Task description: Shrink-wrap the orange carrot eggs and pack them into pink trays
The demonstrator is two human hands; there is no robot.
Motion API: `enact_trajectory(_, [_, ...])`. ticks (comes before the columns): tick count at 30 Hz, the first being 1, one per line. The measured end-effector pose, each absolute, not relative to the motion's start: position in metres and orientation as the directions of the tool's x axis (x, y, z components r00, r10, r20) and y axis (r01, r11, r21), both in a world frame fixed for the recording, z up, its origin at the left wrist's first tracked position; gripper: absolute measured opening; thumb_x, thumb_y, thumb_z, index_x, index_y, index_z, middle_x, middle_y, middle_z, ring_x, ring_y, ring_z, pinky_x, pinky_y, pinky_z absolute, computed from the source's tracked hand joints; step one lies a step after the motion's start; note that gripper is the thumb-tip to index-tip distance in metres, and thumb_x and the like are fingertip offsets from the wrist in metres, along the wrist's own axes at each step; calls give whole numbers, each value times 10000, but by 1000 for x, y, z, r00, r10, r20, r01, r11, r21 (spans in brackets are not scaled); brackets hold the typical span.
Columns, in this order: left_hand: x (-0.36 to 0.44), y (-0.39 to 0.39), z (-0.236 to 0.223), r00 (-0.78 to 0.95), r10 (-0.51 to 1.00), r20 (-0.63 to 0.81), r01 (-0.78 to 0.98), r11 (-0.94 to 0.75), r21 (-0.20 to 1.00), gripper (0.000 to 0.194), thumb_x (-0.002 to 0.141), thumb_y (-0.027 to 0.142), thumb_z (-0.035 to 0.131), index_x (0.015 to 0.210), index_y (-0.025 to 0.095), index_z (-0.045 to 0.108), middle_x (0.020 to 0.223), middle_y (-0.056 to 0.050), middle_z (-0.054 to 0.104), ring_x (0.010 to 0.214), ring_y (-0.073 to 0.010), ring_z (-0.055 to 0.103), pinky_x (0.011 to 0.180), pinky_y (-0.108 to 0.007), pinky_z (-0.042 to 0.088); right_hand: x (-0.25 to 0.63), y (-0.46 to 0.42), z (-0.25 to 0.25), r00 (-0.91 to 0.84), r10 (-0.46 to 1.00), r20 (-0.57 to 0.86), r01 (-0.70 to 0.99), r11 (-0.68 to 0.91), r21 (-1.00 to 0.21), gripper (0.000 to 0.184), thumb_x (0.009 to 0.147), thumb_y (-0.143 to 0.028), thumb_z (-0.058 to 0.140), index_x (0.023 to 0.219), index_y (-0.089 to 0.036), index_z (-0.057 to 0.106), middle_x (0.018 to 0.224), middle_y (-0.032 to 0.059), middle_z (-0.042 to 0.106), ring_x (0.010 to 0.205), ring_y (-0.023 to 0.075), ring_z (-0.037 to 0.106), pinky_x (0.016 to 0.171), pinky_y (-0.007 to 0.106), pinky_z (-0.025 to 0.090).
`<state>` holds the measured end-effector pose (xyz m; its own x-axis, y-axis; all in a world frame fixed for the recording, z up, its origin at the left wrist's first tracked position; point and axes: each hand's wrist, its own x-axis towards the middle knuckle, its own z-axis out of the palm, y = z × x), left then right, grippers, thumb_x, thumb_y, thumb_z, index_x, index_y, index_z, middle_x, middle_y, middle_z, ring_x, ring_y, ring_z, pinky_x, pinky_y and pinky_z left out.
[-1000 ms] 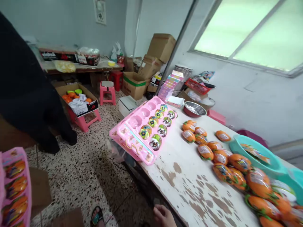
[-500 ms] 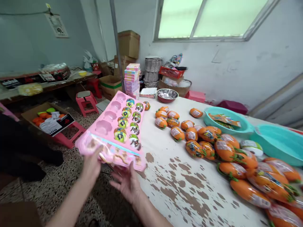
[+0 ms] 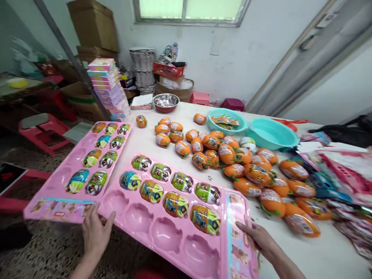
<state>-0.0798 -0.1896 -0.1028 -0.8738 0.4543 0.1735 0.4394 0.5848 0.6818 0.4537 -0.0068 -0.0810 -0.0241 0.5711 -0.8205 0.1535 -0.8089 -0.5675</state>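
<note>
A pink moulded tray [image 3: 139, 234] lies across the near part of the table, with rows of wrapped, egg-shaped packs [image 3: 175, 204] in its hollows and a row of bare hollows nearest me. My right hand [image 3: 258, 236] grips the tray's printed right end, thumb on top. At the left, a second pink tray [image 3: 62, 178] holds similar colourful packs, and some of its left hollows are bare. My left hand [image 3: 95, 228] is between the trays, by the second tray's printed near end. Its fingers are bent and its thumb stands apart, with nothing seen in it.
Many orange carrot-shaped packs [image 3: 260, 174] lie beyond the near tray. Behind them stand two turquoise basins [image 3: 273, 133] and a metal bowl [image 3: 166, 103]. Stacked boxes [image 3: 106, 87] rise at the table's far left. Red stools [image 3: 40, 130] stand on the floor; bagged goods [image 3: 345, 170] lie at right.
The view has swung right. Before, one tray showed, with my left hand gripping its printed end and my right hand open beside it. Now two trays show, and my right hand grips the nearer one.
</note>
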Motion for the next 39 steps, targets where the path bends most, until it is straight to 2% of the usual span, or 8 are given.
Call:
enact_trajectory(4, [-46, -54, -80, -342, 844, 413, 877, 129, 463, 456, 855, 395, 580, 1265, 200, 539, 1425, -179, 498, 1384, -379, 398, 1144, -578, 308, 490, 0, -68, 371, 662, -652, 264, -748, -609, 350, 531, -462, 768, 736, -183, 720, 715, 145, 741, 643, 325, 691, 613, 395, 533])
enact_trajectory(13, [37, 231, -96, 329, 940, 93, 810, -332, 483, 492, 803, -49, 513, 1246, 149, 594, 1439, -83, 540, 1423, -227, 356, 1176, -488, 216, 523, -3, -81, 644, 738, -201, 645, -665, -377, 424, 657, -611, 610, 895, -274, 704, 967, 211, 717, 974, 460, 662, 717, 579, 503])
enact_trajectory(17, [59, 268, -119, 313, 949, 20, 773, -267, 576, 596, 731, -42, 644, 1295, 129, 556, 1505, -171, 446, 1461, -320, 251, 1178, -576, 103, 463, -42, -104, 525, 849, 63, 742, -420, -523, 617, 736, -556, 621, 1330, -413, 533, 1437, 66, 524, 1411, 441, 353, 986, 631, 437])
enact_trajectory(21, [69, 265, -122, 196, 980, -43, 691, -107, 715, 737, 667, -17, 722, 1357, 68, 478, 1578, -235, 263, 1489, -400, 64, 1173, -578, 9, 318, -101, -148, -70, 998, -4, 731, 49, -681, 743, 696, -498, 769, 1333, -650, 417, 1511, -160, 429, 1480, 457, 177, 1146, 733, 218])
enact_trajectory(24, [60, 240, -102, 106, 986, -129, 557, 49, 829, 806, 722, 127, 715, 1439, 53, 354, 1557, -239, 248, 1457, -366, 203, 1170, -515, 120, 225, -123, -180, -415, 910, 7, 693, 321, -645, 925, 702, -423, 810, 1486, -492, 325, 1616, -39, 277, 1499, 455, 64, 1162, 758, 71])
enact_trajectory(28, [26, 175, -66, 144, 941, -305, 259, 262, 930, 640, 795, 488, 664, 1314, 149, 505, 1291, -180, 622, 1119, -306, 630, 954, -451, 492, 189, -105, -205, -417, 879, 231, 813, 474, -339, 817, 844, -152, 638, 1521, -430, 276, 1637, -51, 220, 1507, 356, -141, 1171, 726, -3])
enact_trajectory(32, [-13, 95, -45, 186, 878, -441, 6, 448, 894, 753, 773, 732, 522, 1210, 123, 598, 1159, -191, 705, 1017, -341, 697, 838, -485, 562, 198, -70, -204, -410, 862, 297, 843, 483, -238, 799, 846, -56, 544, 1510, -431, 306, 1649, -50, 180, 1517, 362, -64, 1181, 699, 87])
enact_trajectory(39, [-77, -9, -44, 97, 821, -562, -146, 571, 808, 598, 692, 488, 799, 1183, 191, 629, 1142, -101, 729, 954, -256, 696, 816, -359, 547, 188, -41, -187, -408, 895, 180, 844, 445, -299, 643, 866, -168, 602, 1456, -371, 449, 1608, 51, 309, 1497, 437, 65, 1121, 741, 178])
